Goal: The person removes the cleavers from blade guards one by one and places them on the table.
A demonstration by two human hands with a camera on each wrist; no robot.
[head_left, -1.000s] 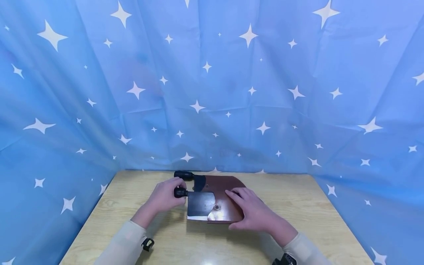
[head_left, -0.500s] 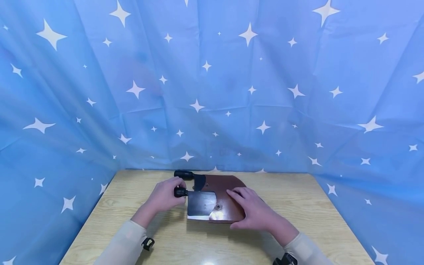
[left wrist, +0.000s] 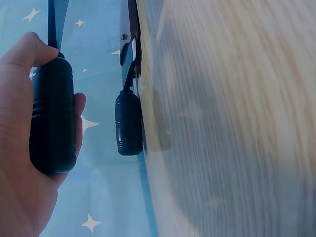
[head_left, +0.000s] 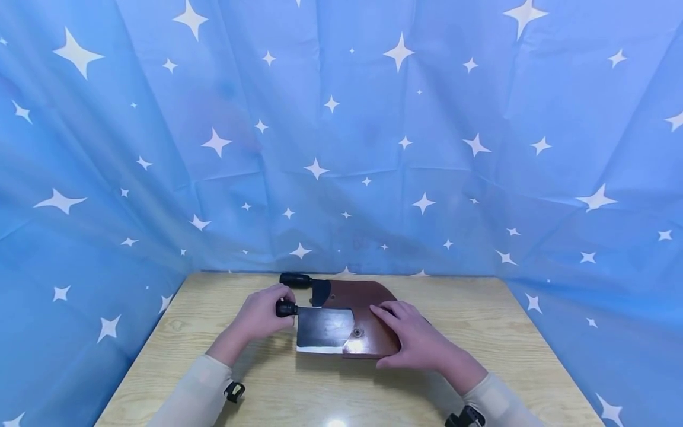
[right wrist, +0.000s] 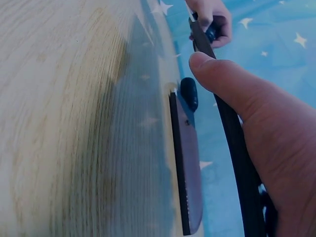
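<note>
In the head view my left hand (head_left: 263, 313) grips the black ribbed handle of a cleaver (head_left: 324, 329), its dark broad blade showing a bright lower edge. The far part of that blade is hidden inside a brown leather sheath (head_left: 377, 339) with a round metal snap. My right hand (head_left: 418, 341) holds the sheath at its right end, thumb along the front lower edge. From the left wrist, the fingers wrap round the handle (left wrist: 53, 116) with the thumb near the blade's base. The right wrist view shows the sheath (right wrist: 229, 133) edge-on, above the table.
Behind them, a second cleaver (head_left: 295, 280) in its own brown sheath (head_left: 357, 289) lies near the table's back edge, handle to the left. The pale wooden table (head_left: 512, 356) meets a blue star-patterned curtain (head_left: 341, 148) at the back and sides.
More of the blade shows outside the sheath than before. My left hand has shifted slightly left with the handle, and my right hand slightly right with the sheath. The rear cleaver stays put.
</note>
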